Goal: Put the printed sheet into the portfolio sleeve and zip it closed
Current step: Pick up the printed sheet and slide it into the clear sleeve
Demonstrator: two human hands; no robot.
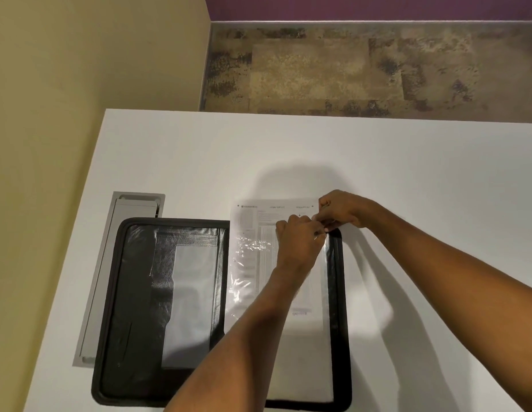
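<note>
Printed sheet (pixel 260 217) lies on the right half of the open portfolio (pixel 133 292), partway in the clear sleeve (pixel 249 263); its far end w/ the header line sticks out past the portfolio's far edge onto the white table (pixel 407 173). Plastic over the sheet's mid part is crinkled & shiny. Near end of the sheet shows thru the sleeve, text too blurred to read.

Both hands meet at the sheet's far-right corner, close to the portfolio's black zip edge (pixel 337 278). Left hand (pixel 297 242) rests on the sleeve, fingers curled, tips pinched together at the sleeve's top-right edge. Right hand (pixel 342 209) just beyond it, fingers also curled in a pinch at the same spot, touching the left fingertips. Exactly what each pinch holds, sheet or plastic – can't tell, too small.

Portfolio is unzipped, spread flat; left half is black w/ pockets & a pale insert (pixel 193 304). Left of it, partly under its far-left corner, a grey hatch (pixel 110 263) set in the table top. Beyond the table: mottled carpet (pixel 348 69); olive wall (pixel 80 55) at left.
</note>
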